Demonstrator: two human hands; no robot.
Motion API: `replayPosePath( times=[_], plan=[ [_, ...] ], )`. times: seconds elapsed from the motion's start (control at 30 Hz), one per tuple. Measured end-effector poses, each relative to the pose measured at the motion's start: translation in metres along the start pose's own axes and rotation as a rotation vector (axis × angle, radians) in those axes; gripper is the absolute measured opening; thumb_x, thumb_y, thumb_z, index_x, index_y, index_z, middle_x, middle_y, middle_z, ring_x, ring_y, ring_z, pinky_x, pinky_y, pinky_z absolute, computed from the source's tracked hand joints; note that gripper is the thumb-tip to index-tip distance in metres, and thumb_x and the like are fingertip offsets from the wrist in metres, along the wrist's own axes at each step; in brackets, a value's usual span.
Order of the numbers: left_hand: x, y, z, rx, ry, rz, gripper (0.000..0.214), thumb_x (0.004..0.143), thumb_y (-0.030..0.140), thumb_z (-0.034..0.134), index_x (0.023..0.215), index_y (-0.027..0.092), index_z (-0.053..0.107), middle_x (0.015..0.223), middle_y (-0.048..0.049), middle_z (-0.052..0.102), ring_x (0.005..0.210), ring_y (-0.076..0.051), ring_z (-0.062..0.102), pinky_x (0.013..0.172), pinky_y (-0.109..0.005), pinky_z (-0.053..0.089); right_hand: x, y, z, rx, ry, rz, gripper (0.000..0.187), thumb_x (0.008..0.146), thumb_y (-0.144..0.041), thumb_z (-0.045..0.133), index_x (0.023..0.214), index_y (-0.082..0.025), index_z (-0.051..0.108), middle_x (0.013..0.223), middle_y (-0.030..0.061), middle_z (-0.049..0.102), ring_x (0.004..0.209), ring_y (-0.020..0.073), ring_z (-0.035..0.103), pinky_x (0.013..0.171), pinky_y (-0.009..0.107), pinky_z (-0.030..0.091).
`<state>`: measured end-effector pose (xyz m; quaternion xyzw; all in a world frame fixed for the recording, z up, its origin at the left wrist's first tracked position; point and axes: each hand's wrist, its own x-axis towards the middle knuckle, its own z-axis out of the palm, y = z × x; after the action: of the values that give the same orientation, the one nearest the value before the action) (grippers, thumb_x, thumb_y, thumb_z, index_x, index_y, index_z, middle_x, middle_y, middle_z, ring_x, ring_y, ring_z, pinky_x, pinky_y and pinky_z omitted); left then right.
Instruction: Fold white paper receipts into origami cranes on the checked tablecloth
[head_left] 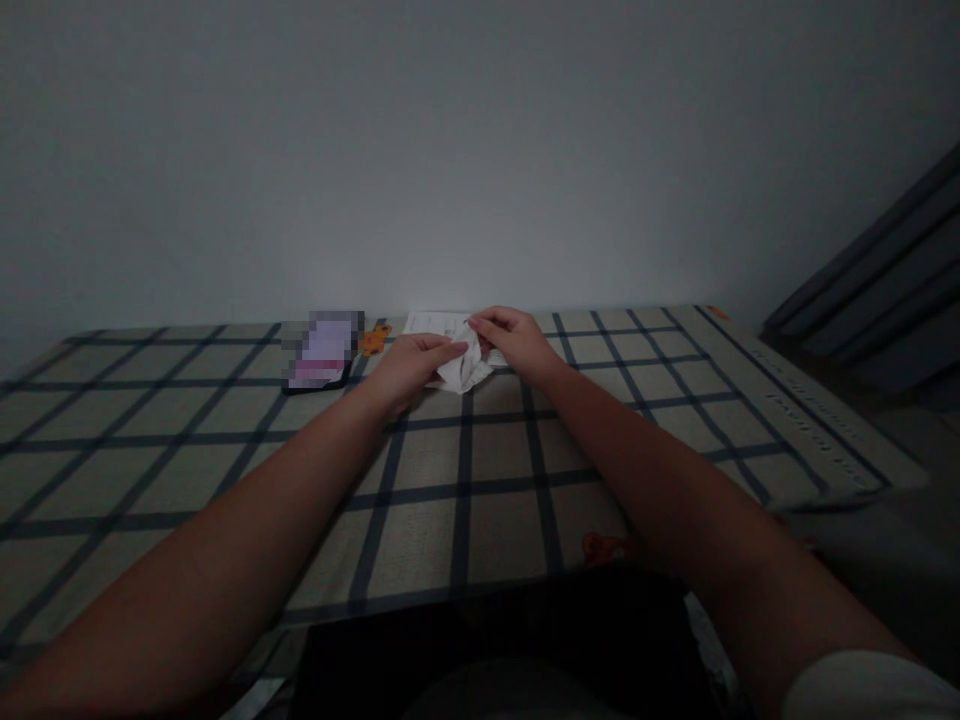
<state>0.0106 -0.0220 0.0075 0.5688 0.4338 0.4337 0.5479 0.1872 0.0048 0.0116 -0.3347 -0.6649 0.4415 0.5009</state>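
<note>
A piece of white folded paper (463, 374) is held between my two hands at the far side of the table; its lower edge comes to a point and shows creases. My left hand (415, 368) pinches its left side, thumb on top. On the right, my right hand (516, 338) has thumb and fingertips closed at the paper's upper edge. Behind the hands lies a flat white sheet (427, 322) with faint marks, partly covered by them.
A phone (324, 350) with a lit, blurred screen lies left of my hands. The checked tablecloth (420, 510) carries orange bear prints and lettering along its right side. A pale wall (480, 150) rises behind; a dark curtain (885, 290) hangs at right.
</note>
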Motion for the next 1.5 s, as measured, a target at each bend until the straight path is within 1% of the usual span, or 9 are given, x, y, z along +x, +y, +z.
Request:
replayPosePath(
  times=[0.17,0.3,0.47,0.7,0.9,1.0,1.17,1.37,1.5],
  plan=[
    [0.001,-0.002,-0.001,0.035,-0.012,0.004,0.029,0.071,0.041,0.078,0.072,0.012,0.071,0.068,-0.0071,0.068,0.055,-0.013,0.058,0.053,-0.024,0.04,0.001,0.002,-0.002,-0.055,0.049,0.002,0.027,0.078,-0.044,0.068,0.074,-0.018,0.061,0.067,-0.0011,0.057,0.067,0.0119,0.052,0.064,0.026,0.045],
    [0.001,-0.003,-0.002,0.051,-0.009,0.017,0.03,0.07,0.041,0.078,0.072,0.012,0.072,0.067,-0.0072,0.069,0.055,-0.013,0.057,0.053,-0.025,0.041,0.001,0.001,-0.001,-0.029,0.053,0.017,0.026,0.078,-0.043,0.068,0.077,-0.018,0.062,0.069,-0.0014,0.058,0.066,0.0115,0.052,0.064,0.026,0.046],
    [0.003,-0.006,-0.003,0.111,0.047,0.009,0.03,0.069,0.042,0.079,0.073,0.014,0.073,0.067,-0.0065,0.068,0.054,-0.013,0.057,0.052,-0.026,0.042,0.001,0.001,-0.002,-0.017,0.064,0.002,0.023,0.078,-0.039,0.069,0.073,-0.017,0.062,0.067,-0.0013,0.057,0.065,0.0114,0.052,0.066,0.027,0.047],
    [0.003,-0.007,-0.003,0.064,-0.017,-0.007,0.028,0.071,0.04,0.078,0.075,0.013,0.073,0.066,-0.0062,0.067,0.053,-0.013,0.057,0.051,-0.024,0.039,0.002,0.002,0.001,0.018,0.096,-0.001,0.024,0.078,-0.039,0.069,0.07,-0.018,0.061,0.066,-0.0013,0.057,0.065,0.011,0.053,0.065,0.026,0.047],
    [0.002,-0.004,-0.002,0.019,0.016,0.005,0.027,0.069,0.04,0.077,0.072,0.014,0.071,0.065,-0.0058,0.067,0.052,-0.013,0.055,0.05,-0.025,0.038,0.004,0.009,-0.003,0.114,-0.005,0.041,0.032,0.082,-0.05,0.063,0.081,-0.018,0.065,0.075,0.0016,0.063,0.07,0.0118,0.057,0.067,0.026,0.049],
    [0.003,-0.004,-0.002,0.012,0.021,-0.004,0.028,0.068,0.04,0.078,0.072,0.014,0.071,0.065,-0.0051,0.067,0.052,-0.013,0.055,0.05,-0.025,0.038,0.005,0.011,-0.006,0.08,0.007,0.022,0.026,0.078,-0.043,0.069,0.08,-0.017,0.066,0.074,0.0008,0.063,0.069,0.0116,0.057,0.07,0.027,0.05],
    [0.003,-0.005,-0.001,0.012,0.008,-0.005,0.029,0.069,0.041,0.077,0.072,0.013,0.07,0.065,-0.0056,0.067,0.053,-0.013,0.057,0.052,-0.025,0.039,0.004,0.005,-0.004,0.025,0.065,0.045,0.02,0.078,-0.038,0.068,0.076,-0.018,0.064,0.071,0.0003,0.063,0.069,0.0118,0.056,0.069,0.026,0.05],
    [0.002,-0.002,0.0,0.009,0.025,-0.001,0.03,0.067,0.042,0.077,0.07,0.013,0.069,0.063,-0.0046,0.065,0.05,-0.012,0.054,0.049,-0.024,0.036,0.005,0.01,-0.005,0.132,0.002,0.045,0.024,0.079,-0.041,0.067,0.079,-0.017,0.066,0.072,0.0001,0.062,0.068,0.0108,0.057,0.069,0.026,0.049],
    [0.001,-0.001,0.0,0.012,0.018,-0.001,0.029,0.068,0.04,0.076,0.07,0.013,0.069,0.062,-0.0053,0.065,0.05,-0.013,0.054,0.049,-0.025,0.035,0.005,0.011,-0.006,0.075,0.014,0.044,0.021,0.079,-0.038,0.067,0.08,-0.017,0.066,0.072,0.0002,0.063,0.068,0.0109,0.056,0.07,0.026,0.049]
  ],
)
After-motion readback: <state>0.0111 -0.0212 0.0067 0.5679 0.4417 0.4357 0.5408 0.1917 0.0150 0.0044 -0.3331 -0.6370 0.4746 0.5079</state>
